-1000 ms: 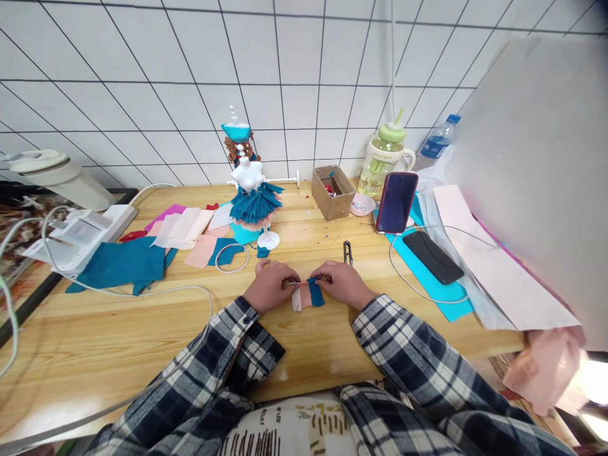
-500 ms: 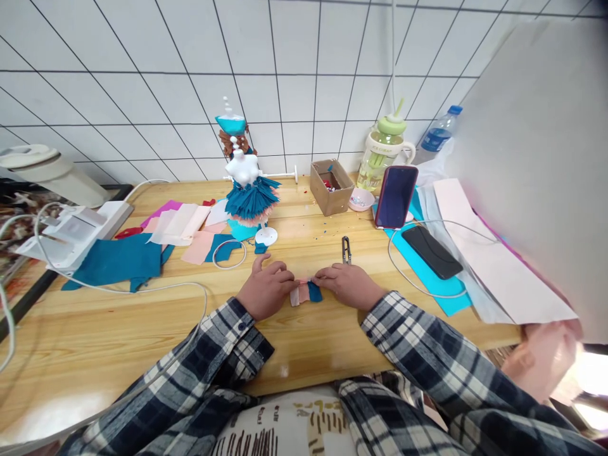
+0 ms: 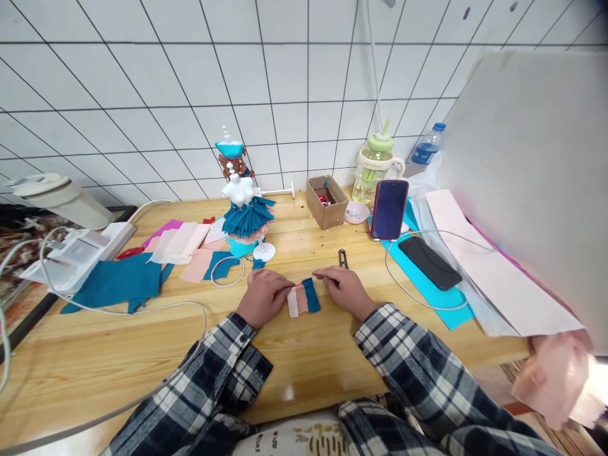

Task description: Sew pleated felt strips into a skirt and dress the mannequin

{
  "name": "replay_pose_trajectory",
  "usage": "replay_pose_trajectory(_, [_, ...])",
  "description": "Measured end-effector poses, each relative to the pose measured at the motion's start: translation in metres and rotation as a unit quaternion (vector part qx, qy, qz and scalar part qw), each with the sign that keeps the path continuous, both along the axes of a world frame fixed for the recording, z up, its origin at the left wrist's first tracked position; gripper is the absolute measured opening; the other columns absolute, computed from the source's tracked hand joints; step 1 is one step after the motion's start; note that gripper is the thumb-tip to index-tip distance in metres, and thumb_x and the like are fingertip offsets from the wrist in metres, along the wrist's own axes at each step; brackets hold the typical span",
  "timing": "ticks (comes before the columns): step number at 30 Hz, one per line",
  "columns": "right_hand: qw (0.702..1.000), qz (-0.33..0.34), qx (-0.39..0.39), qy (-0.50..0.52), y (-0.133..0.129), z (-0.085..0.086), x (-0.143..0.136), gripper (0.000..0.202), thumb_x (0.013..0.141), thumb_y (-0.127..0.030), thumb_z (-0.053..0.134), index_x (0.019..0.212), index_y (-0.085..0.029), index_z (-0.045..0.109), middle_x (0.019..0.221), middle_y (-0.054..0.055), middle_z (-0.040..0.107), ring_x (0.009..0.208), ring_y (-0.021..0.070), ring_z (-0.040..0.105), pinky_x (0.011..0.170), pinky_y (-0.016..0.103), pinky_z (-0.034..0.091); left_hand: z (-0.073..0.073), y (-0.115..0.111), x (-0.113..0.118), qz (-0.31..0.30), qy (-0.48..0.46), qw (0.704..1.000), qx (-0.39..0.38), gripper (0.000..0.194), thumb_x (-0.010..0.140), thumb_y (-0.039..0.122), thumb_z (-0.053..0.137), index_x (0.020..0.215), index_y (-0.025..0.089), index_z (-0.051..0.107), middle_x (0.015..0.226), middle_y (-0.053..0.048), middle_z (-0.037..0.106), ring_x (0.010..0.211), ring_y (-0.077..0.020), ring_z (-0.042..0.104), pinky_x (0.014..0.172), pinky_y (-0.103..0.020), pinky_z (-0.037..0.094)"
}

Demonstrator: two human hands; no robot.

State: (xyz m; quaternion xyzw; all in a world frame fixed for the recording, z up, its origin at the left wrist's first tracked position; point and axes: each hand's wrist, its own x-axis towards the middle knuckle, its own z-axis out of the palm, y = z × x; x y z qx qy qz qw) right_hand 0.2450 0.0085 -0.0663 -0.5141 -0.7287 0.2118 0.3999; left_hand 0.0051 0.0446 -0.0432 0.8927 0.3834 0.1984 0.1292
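A small strip of white, peach and teal pieces (image 3: 304, 297) lies between the hands on the wooden table. My left hand (image 3: 265, 296) pinches its upper left corner. My right hand (image 3: 346, 290) is just right of the teal end, apart from it, its fingers close together around something too small to make out, if anything. Black thread snips (image 3: 342, 258) lie behind the right hand, partly hidden by it. A small white mannequin in a pleated teal skirt (image 3: 247, 218) stands behind the left hand.
Teal cloth (image 3: 116, 282), pale pieces and a power strip (image 3: 80, 259) are at left. A cardboard box (image 3: 327, 202), pink dish (image 3: 356, 213), green-lidded jug (image 3: 375, 168) and upright phone (image 3: 389, 210) stand at the back. A black phone (image 3: 430, 261) lies at right; a cable crosses the left side.
My right hand has let go of the teal end and moved slightly right, showing more of the strip. My left hand's raised index finger has folded down. The camera view has tilted up.
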Motion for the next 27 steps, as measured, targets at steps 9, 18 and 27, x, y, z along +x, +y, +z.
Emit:
replay_pose_trajectory(9, [0.991,-0.095,0.083,-0.043,-0.005,0.009,0.017,0.034,0.079,-0.005,0.046,0.093,-0.021,0.071,0.091,0.003,0.072,0.087,0.0182,0.066,0.080,0.031,0.052,0.005,0.017,-0.076,0.123,0.008,0.988,0.096,0.028,0.088,0.030,0.048,0.097,0.020,0.073,0.095,-0.009,0.072,0.092,-0.0246,0.062,0.087,-0.040,0.046])
replay_pose_trajectory(18, [0.994,-0.084,0.067,-0.037,0.001,0.002,0.023,0.030,0.079,-0.008,0.045,0.090,-0.022,0.070,0.088,0.001,0.072,0.085,0.0176,0.067,0.078,0.030,0.052,0.007,0.016,-0.116,0.244,0.128,0.961,0.023,0.024,0.084,0.039,0.052,0.087,0.024,0.071,0.101,-0.007,0.069,0.102,-0.0292,0.058,0.091,-0.047,0.036])
replay_pose_trajectory(27, [0.994,-0.080,0.066,-0.032,0.001,0.004,0.028,0.029,0.082,-0.009,0.045,0.092,-0.022,0.069,0.088,0.002,0.071,0.085,0.0176,0.066,0.077,0.031,0.052,-0.002,-0.003,-0.099,0.264,-0.231,0.936,-0.033,0.019,0.096,0.038,0.036,0.096,0.022,0.046,0.082,-0.004,0.068,0.091,-0.0221,0.065,0.088,-0.040,0.046])
